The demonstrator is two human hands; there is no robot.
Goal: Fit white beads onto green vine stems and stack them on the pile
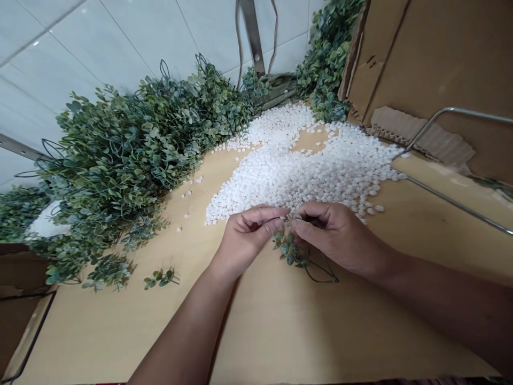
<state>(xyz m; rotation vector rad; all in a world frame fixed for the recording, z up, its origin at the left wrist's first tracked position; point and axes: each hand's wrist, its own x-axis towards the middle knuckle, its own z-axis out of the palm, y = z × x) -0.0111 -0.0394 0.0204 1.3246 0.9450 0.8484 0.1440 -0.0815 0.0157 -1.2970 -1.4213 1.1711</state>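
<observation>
Over the near edge of a pile of small round white plastic pieces, my two hands meet fingertip to fingertip. My left hand is closed in a pinch, with a speck of white showing at its tips, apparently one of those pieces. Pinched between the thumb and forefinger of my right hand is a sprig of artificial greenery. Its small green leaves hang below the fingers, and a dark wire loop extends to the right beneath my right hand. The exact contact between piece and stem is partly hidden by my fingers.
A large heap of artificial greenery lies on the table at left, against the tiled wall. One loose sprig lies nearer. More foliage stands at the back, beside a cardboard box. A bent metal rod extends from the right.
</observation>
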